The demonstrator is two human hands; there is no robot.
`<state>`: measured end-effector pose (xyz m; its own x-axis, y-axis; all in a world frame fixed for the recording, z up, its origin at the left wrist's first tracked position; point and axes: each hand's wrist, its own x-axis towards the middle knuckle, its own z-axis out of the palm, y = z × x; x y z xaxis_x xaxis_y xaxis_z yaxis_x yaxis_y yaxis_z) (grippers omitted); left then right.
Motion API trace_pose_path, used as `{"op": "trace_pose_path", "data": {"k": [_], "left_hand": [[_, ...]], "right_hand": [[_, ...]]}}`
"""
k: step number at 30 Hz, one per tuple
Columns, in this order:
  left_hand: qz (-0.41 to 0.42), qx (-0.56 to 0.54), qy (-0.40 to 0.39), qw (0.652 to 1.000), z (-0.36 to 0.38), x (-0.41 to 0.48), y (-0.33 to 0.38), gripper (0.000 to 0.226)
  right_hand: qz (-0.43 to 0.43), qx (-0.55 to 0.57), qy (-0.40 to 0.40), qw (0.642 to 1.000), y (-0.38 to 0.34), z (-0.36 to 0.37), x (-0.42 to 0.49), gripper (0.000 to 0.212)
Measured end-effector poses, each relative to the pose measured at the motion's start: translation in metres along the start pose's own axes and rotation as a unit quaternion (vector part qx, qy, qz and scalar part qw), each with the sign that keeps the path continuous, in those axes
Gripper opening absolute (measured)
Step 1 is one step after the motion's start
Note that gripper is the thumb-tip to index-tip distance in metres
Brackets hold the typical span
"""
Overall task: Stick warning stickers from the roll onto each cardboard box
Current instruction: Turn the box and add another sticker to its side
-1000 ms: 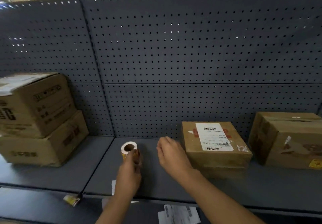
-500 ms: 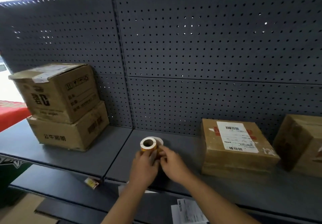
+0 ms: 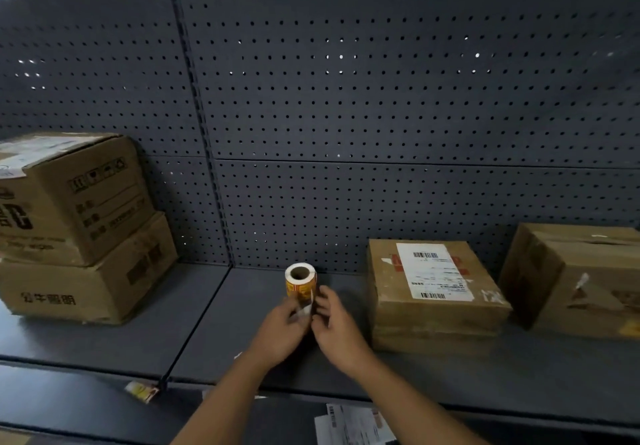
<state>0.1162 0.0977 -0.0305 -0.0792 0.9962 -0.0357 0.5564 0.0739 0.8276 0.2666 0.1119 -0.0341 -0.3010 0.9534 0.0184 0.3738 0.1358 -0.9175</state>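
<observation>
I hold the sticker roll (image 3: pixel 300 281) upright over the dark shelf; it is orange-yellow with a white core. My left hand (image 3: pixel 282 332) grips its lower part. My right hand (image 3: pixel 337 328) pinches the loose white strip end (image 3: pixel 306 306) hanging from the roll. To the right stands a cardboard box with a shipping label (image 3: pixel 433 292). Another cardboard box (image 3: pixel 575 278) sits at the far right. Two stacked cardboard boxes (image 3: pixel 72 229) stand at the left.
A grey pegboard wall (image 3: pixel 381 98) backs the shelf (image 3: pixel 114 337). On the lower shelf lie a loose yellow sticker (image 3: pixel 141 391) and white paper sheets (image 3: pixel 353 424). A yellow sticker (image 3: pixel 631 327) shows on the far right box's front.
My right hand came in from beside the roll and now pinches the strip end. The roll stayed in my left hand, and the view swung left then back to the right.
</observation>
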Motion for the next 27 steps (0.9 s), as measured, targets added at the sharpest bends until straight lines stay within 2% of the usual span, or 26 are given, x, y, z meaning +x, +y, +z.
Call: {"op": "trace_pose_path", "data": {"k": [3,5,9,12,15,20,27], "left_hand": [[-0.035,-0.005,0.056,0.998,0.006,-0.003,0.003,0.01],[-0.054,-0.01,0.084,0.995,0.008,-0.004,0.007,0.017],[-0.03,-0.033,0.113,0.993,0.009,-0.002,0.016,0.016],[-0.023,-0.099,0.131,0.986,0.007,-0.002,0.017,0.013],[-0.025,-0.159,0.15,0.976,0.004,-0.009,0.012,0.021],[-0.039,-0.267,0.138,0.953,0.004,-0.015,0.0,0.024],[-0.02,-0.285,0.073,0.955,-0.002,-0.015,0.004,0.028]], "right_hand": [[-0.018,-0.003,0.022,1.0,0.007,-0.007,0.004,0.059],[-0.029,-0.008,0.017,0.999,0.007,-0.007,0.005,0.055],[-0.059,0.003,-0.011,0.998,0.009,0.002,0.008,0.06],[-0.059,0.01,0.004,0.998,0.009,0.006,0.013,0.053],[-0.061,0.022,0.033,0.997,0.009,0.004,0.019,0.048],[-0.077,0.049,0.039,0.995,0.011,0.009,0.019,0.044],[-0.093,0.048,0.055,0.993,0.011,0.003,0.023,0.04]]}}
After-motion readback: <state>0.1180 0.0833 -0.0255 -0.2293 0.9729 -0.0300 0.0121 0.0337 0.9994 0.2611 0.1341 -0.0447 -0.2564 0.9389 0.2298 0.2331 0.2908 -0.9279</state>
